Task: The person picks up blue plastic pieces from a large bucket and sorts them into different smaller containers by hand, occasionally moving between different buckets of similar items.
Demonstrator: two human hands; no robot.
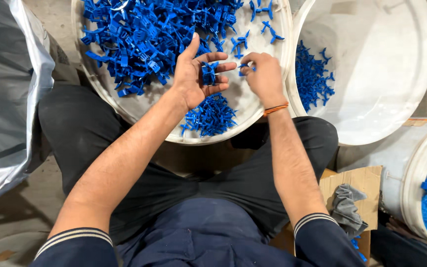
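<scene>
I judge I'm mid-sorting: my left hand (196,74) lies open, cradling blue plastic clips (208,72) over the white tub (233,129), my right hand (263,74) pinches one small clip (244,66), needing careful placement next.

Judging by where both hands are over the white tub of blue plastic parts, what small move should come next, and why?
Probably bring the right hand, pinching a small blue piece, across to the left hand, whose open palm already cradles a blue part; the two sit close together above the tub.
</scene>
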